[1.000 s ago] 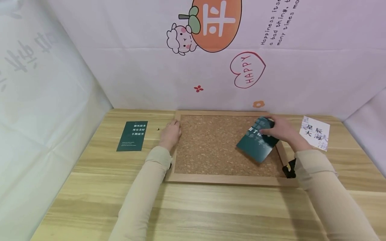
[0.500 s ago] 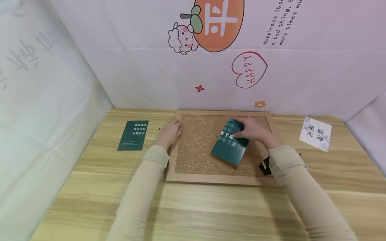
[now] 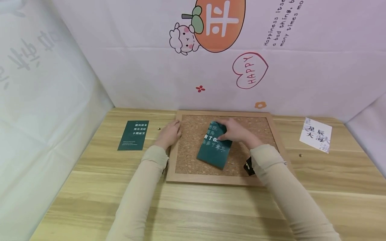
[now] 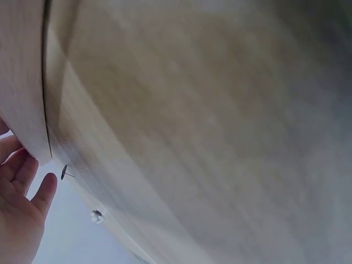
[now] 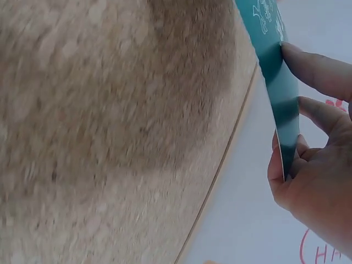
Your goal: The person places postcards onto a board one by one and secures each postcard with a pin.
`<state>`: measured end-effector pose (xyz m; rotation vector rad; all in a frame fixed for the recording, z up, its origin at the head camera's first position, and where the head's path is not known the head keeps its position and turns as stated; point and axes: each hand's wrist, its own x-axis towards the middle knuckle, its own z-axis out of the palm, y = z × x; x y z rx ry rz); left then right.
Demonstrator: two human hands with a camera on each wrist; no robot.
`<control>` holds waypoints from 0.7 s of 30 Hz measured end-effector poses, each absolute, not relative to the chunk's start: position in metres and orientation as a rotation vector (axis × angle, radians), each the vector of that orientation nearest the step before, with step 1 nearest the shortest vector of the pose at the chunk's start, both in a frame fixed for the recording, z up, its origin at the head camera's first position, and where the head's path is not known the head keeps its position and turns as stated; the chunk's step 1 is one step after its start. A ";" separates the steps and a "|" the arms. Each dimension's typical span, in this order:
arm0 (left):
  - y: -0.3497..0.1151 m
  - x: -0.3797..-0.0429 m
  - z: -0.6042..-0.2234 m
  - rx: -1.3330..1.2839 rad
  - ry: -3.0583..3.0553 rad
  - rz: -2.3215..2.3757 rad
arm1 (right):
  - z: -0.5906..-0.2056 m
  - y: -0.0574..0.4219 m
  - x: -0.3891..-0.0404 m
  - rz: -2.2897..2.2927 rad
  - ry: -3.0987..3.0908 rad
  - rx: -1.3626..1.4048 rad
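Note:
My right hand (image 3: 235, 130) holds a dark green card (image 3: 212, 152) with white Chinese writing by its upper right part. The card hangs tilted over the middle of a cork board (image 3: 190, 160) with a light wooden frame. In the right wrist view, the thumb and fingers (image 5: 319, 71) pinch the card (image 5: 280, 99), which stands edge-on above the cork. My left hand (image 3: 170, 133) rests against the frame's left side. In the left wrist view its fingers (image 4: 25, 170) touch the frame (image 4: 25, 82), with the thumb apart.
Left of the board lie another green card (image 3: 133, 135) and a small thumbtack (image 3: 159, 129). On the right lie a white card (image 3: 315, 135) with black characters and a second thumbtack (image 3: 300, 155). A printed white cloth (image 3: 144, 77) rises behind the table.
My right hand has carried the green card leftward, from the board's right side to its middle, and the card has turned more upright. The left hand has stayed at the frame.

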<state>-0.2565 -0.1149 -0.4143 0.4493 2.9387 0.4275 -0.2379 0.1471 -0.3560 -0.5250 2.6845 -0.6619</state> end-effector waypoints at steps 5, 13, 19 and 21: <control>-0.115 -0.259 -0.416 0.453 2.935 0.386 | -0.362 0.136 -0.237 -0.657 2.669 -0.533; -0.114 -0.258 -0.415 0.421 2.908 0.381 | -0.372 0.122 -0.240 -0.726 2.678 -0.488; -0.113 -0.258 -0.413 0.418 2.910 0.375 | -0.373 0.114 -0.242 -0.801 2.697 -0.470; -0.113 -0.258 -0.412 0.417 2.909 0.380 | -0.372 0.112 -0.242 -0.821 2.694 -0.471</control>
